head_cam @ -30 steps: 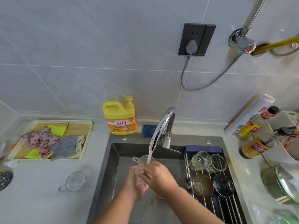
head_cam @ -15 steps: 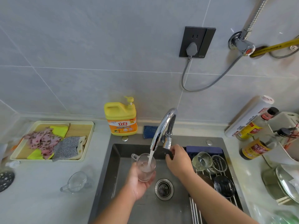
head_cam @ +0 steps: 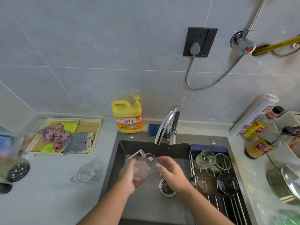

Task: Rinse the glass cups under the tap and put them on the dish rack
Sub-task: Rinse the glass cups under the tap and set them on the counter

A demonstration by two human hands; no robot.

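Observation:
My left hand [head_cam: 129,175] grips a clear glass cup [head_cam: 142,166] with a handle, tilted over the dark sink [head_cam: 123,153], its mouth facing right. My right hand [head_cam: 172,173] hovers just right of the cup's rim with relaxed fingers and holds nothing. The chrome tap [head_cam: 165,125] stands behind, and no water runs from it. A second glass cup [head_cam: 86,173] lies on its side on the counter to the left. The dish rack [head_cam: 227,203] spans the sink's right side and carries several glass cups [head_cam: 206,158] and small bowls.
A yellow detergent jug [head_cam: 128,116] stands behind the sink. A tray [head_cam: 95,127] of cloths sits at the left. Sauce bottles [head_cam: 261,145], a roll and pans crowd the right counter. The drain [head_cam: 167,187] lies below my hands.
The water has stopped. My right hand left the tap handle and came back beside the cup. My left hand tipped the cup from upright onto its side.

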